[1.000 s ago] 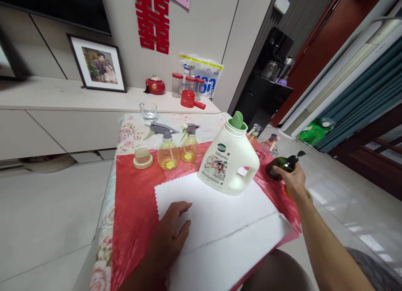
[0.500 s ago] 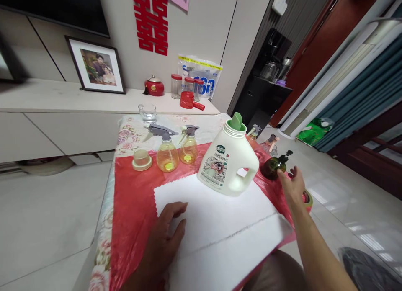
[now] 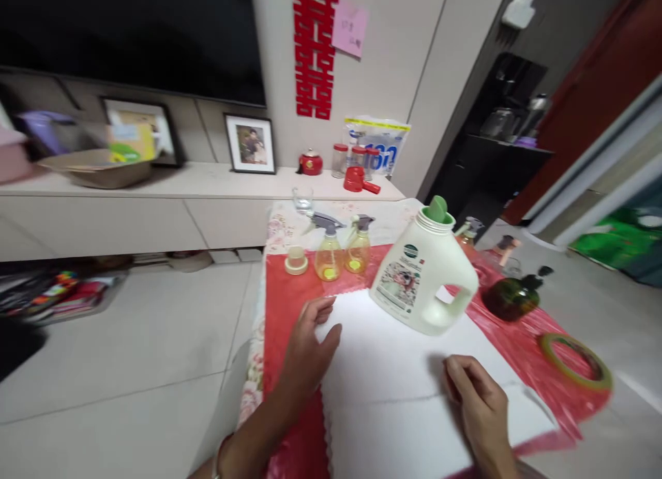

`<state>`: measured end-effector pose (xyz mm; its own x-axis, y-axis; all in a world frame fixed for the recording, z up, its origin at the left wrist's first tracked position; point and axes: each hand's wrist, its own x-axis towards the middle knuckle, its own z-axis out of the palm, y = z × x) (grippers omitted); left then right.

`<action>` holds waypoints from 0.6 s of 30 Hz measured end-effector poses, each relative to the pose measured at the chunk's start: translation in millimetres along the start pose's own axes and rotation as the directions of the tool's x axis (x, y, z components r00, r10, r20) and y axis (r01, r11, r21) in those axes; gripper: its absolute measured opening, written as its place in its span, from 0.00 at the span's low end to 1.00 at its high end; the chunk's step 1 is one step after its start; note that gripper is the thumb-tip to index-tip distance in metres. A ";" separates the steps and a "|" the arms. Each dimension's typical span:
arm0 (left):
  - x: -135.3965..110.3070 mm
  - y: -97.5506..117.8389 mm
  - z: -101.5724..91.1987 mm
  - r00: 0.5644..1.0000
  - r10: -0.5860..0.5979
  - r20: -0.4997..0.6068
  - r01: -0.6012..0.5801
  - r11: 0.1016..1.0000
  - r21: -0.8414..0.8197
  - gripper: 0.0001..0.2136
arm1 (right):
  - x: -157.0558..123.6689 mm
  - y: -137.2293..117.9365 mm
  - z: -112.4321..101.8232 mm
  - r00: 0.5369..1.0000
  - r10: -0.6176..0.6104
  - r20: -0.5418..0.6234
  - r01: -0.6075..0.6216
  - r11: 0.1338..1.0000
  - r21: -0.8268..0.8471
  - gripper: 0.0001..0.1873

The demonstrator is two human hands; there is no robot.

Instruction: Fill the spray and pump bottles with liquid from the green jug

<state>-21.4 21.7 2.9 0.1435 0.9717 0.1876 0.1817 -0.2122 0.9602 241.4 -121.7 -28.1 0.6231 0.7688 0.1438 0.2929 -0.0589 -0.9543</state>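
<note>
My left hand (image 3: 312, 344) rests over the left edge of a white sheet (image 3: 377, 369), thumb and fingers apart, holding nothing. Above the sheet's right part is my right hand (image 3: 478, 400), its fingers curled in with nothing visible in them. A white detergent jug (image 3: 414, 279) stands upright at the back of the sheet, a green spout (image 3: 437, 209) in its uncapped neck. To its left are two yellowish spray bottles (image 3: 329, 258) and a pale cap (image 3: 296, 260). On the right, a dark green pump bottle (image 3: 509, 300) lies tilted or on its side; I cannot tell which.
Red plastic sheeting (image 3: 289, 313) covers part of the floral tablecloth. A roll of tape (image 3: 603, 375) lies at the right edge. A glass cup (image 3: 303, 200) stands at the back. Behind, the white cabinet (image 3: 227, 182) bears a red pot (image 3: 310, 163), jars and photo frames.
My right hand has moved from beside the dark pump bottle back over the white sheet, and its fingers have curled in. The view has swung left. The jug has stayed in place.
</note>
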 end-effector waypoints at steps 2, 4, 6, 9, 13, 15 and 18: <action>14.6 7.0 -8.9 0.998 0.047 -0.049 -0.045 0.998 0.040 0.19 | 3.9 9.2 0.7 1.000 0.013 0.014 -0.014 0.999 0.045 0.34; 31.9 9.1 -15.6 0.989 0.118 -0.093 -0.110 0.990 0.087 0.21 | 8.2 18.2 0.2 1.000 0.023 0.019 -0.024 0.997 0.078 0.35; 51.1 6.5 -17.4 0.974 0.190 -0.127 -0.171 0.975 0.144 0.24 | 9.9 23.7 -1.1 0.999 0.034 0.032 -0.036 0.996 0.082 0.34; 81.1 -1.3 -10.2 0.959 0.237 -0.154 -0.201 0.955 0.219 0.32 | 8.5 23.5 -2.5 0.998 0.048 0.049 -0.050 0.998 0.034 0.34; 113.9 -7.9 8.5 0.973 0.191 -0.132 -0.144 0.943 0.301 0.40 | 7.6 16.5 -1.9 0.997 0.061 0.040 -0.061 0.998 -0.014 0.36; 124.2 -9.9 17.1 0.978 0.165 -0.129 -0.118 0.943 0.311 0.41 | 8.9 15.9 -1.8 0.996 0.066 0.059 -0.064 0.998 -0.027 0.35; 132.5 -14.2 26.9 0.977 0.162 -0.142 -0.113 0.946 0.305 0.42 | 11.2 21.1 -2.9 0.991 0.077 0.107 -0.072 0.996 -0.051 0.35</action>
<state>21.2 150.6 8.5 0.0314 0.9292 0.3682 0.4524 -0.3417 0.8238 256.7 -116.2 -45.8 0.5628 0.8255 0.0415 0.2844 -0.1463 -0.9475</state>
